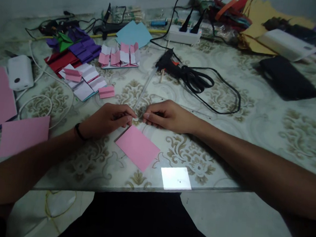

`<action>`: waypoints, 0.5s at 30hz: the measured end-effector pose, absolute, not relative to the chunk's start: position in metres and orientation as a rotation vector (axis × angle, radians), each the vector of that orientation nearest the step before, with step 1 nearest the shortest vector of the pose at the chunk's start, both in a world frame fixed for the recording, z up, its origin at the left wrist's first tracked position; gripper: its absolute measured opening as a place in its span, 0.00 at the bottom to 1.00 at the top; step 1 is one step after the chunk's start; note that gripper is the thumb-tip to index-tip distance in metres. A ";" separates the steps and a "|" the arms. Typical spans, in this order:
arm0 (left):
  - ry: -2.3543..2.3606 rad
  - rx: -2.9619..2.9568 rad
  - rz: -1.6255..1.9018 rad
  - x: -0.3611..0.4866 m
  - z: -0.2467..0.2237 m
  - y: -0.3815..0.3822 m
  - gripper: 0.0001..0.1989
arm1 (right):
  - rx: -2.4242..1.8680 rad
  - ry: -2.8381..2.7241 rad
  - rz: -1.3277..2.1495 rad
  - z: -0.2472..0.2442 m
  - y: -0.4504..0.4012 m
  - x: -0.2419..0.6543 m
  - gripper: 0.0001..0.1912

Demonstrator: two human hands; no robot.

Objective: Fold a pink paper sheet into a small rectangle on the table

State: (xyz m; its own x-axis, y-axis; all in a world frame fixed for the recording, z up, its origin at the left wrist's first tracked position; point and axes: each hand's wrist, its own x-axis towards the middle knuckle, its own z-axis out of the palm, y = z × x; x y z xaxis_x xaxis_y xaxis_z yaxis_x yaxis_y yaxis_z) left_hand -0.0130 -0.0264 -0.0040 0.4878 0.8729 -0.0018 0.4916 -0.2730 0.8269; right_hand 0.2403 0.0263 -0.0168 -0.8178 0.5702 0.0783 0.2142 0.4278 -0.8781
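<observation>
A pink paper rectangle (138, 147) lies on the patterned table near its front edge. At its upper left corner is my left hand (106, 118), thumb and index finger pinched close together. My right hand (169, 115) sits just to the right with its fingers curled together, the fingertips close to those of my left. Whatever is between the fingertips of either hand is too small to name. Beyond both hands lies a black glue gun (169, 63) with a clear stick (145, 88) reaching toward my fingers.
Folded pink and white papers (86, 77) lie left, with more pink sheets (25, 134) and a white device (20, 72) further out. A white power strip (184, 35) stands at the back. Right are a looped black cable (238, 99) and a black flat case (290, 78).
</observation>
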 end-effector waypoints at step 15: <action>1.128 1.938 0.592 -0.015 -0.003 -0.027 0.11 | -0.613 -2.352 1.282 -0.019 0.029 0.239 0.19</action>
State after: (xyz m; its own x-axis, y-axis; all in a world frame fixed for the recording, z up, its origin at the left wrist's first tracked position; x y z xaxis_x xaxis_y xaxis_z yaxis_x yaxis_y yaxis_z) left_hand -0.0145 -0.0268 -0.0027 0.4928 0.8701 0.0023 0.4959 -0.2830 0.8210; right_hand 0.2390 0.0289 -0.0195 -0.8279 0.5461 0.1280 0.1885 0.4858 -0.8535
